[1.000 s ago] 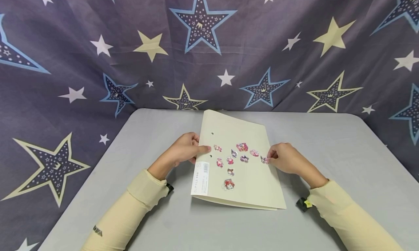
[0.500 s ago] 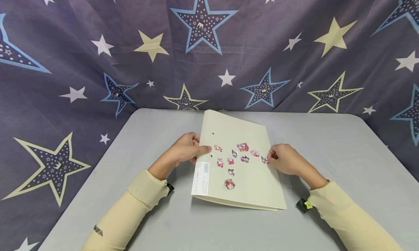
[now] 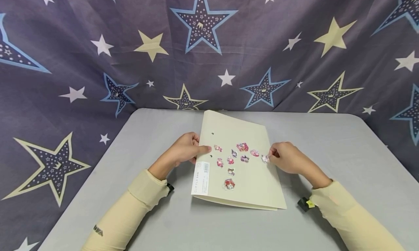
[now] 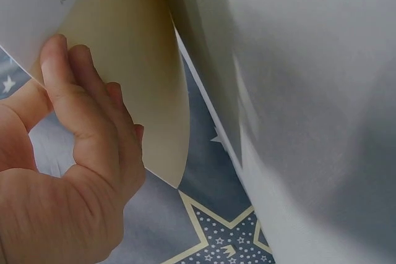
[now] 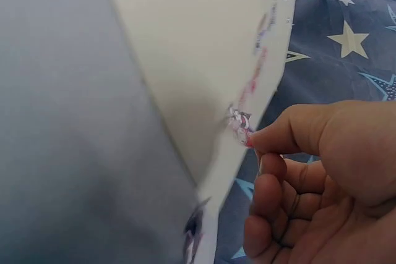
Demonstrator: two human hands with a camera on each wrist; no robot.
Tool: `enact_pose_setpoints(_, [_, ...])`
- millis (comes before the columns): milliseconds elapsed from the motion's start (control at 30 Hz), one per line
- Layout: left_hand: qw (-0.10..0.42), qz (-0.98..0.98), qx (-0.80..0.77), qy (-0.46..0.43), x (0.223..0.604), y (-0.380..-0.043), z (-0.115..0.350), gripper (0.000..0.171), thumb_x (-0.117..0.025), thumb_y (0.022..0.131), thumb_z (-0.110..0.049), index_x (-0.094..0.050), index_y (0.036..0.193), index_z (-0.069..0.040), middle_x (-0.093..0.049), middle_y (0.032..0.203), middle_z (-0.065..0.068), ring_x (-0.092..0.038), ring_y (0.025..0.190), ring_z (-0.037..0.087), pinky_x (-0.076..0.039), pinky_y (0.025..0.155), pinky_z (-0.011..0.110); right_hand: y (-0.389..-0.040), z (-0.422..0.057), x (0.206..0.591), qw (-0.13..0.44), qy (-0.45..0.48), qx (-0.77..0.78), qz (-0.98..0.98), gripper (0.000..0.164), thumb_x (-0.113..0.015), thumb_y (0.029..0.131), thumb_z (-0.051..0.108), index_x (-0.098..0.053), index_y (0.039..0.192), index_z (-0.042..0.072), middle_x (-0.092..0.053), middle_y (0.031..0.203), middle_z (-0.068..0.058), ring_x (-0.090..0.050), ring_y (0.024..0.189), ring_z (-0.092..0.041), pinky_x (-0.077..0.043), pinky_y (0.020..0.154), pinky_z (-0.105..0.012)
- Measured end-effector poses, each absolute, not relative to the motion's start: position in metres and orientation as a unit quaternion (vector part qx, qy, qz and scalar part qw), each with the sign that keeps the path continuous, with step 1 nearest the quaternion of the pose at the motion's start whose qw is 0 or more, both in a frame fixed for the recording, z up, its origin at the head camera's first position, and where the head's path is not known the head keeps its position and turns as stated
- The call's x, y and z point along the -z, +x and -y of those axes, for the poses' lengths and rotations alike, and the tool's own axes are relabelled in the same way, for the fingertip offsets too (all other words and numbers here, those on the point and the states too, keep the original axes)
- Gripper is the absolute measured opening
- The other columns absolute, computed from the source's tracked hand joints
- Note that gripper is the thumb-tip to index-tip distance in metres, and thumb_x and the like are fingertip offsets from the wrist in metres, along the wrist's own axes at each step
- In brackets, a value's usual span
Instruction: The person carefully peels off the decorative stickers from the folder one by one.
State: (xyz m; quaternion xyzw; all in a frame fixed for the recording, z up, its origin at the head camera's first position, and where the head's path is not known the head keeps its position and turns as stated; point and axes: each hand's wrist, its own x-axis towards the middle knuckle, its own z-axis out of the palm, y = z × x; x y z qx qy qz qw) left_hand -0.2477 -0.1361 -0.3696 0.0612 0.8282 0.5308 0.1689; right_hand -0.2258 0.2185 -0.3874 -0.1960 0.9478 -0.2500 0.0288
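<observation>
A cream clip file folder (image 3: 252,191) lies slanted on the table with several small cartoon stickers on its cover. My left hand (image 3: 184,148) grips its left edge, thumb on top. In the left wrist view, the fingers (image 4: 80,100) lie against the underside of the cover (image 4: 142,115). Near the folder's right edge, my right hand (image 3: 288,158) pinches a small pink and purple sticker (image 3: 264,158) between thumb and index finger. The right wrist view shows this sticker (image 5: 239,125) at the thumb tip, close over the cover, its other fingers curled in.
A white printed label (image 3: 200,178) runs along the folder's lower left, below two small holes. A large red sticker (image 3: 229,184) sits nearest the front. The grey table (image 3: 343,149) backs onto a dark star-patterned cloth (image 3: 288,32).
My right hand has shifted slightly to the right, and the pinched sticker's face now looks paler and turned. The left hand and folder stay put.
</observation>
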Motion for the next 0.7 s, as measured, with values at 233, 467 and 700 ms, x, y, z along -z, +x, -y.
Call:
enact_pose_setpoints(233, [0.167,-0.829,-0.531,0.061,0.371,-0.249,0.137,0.036,-0.078,0.092,-0.019,-0.053,0.107,0.002,-0.068,0.083,0.015,-0.070,0.065,0.025,-0.058,0.053,0.033,-0.223,-0.221,0.374,0.020,-0.185,0.255,-0.949,0.009,-0.061,0.092,0.002,-0.064,0.084,0.006,-0.055,0.069,-0.001,-0.048,0.062,-0.015,-0.040,0.054,-0.028])
enact_pose_setpoints(467, [0.167,-0.829,-0.530,0.060,0.371,-0.249,0.137,0.036,-0.078,0.092,-0.019,-0.053,0.107,0.002,-0.068,0.083,0.015,-0.070,0.065,0.024,-0.057,0.053,0.033,-0.222,-0.228,0.365,0.007,-0.194,0.244,-0.950,0.011,-0.063,0.093,0.003,-0.066,0.084,0.006,-0.058,0.068,0.001,-0.050,0.061,-0.014,-0.041,0.056,-0.030])
enact_pose_setpoints(700, [0.169,-0.829,-0.530,0.060,0.371,-0.249,0.137,0.036,-0.078,0.092,-0.019,-0.053,0.106,0.002,-0.068,0.083,0.015,-0.070,0.065,0.024,-0.057,0.053,0.033,-0.223,-0.237,0.359,0.007,-0.177,0.216,-0.960,0.011,-0.065,0.095,0.007,-0.066,0.084,0.007,-0.060,0.069,0.002,-0.053,0.064,-0.015,-0.044,0.063,-0.034])
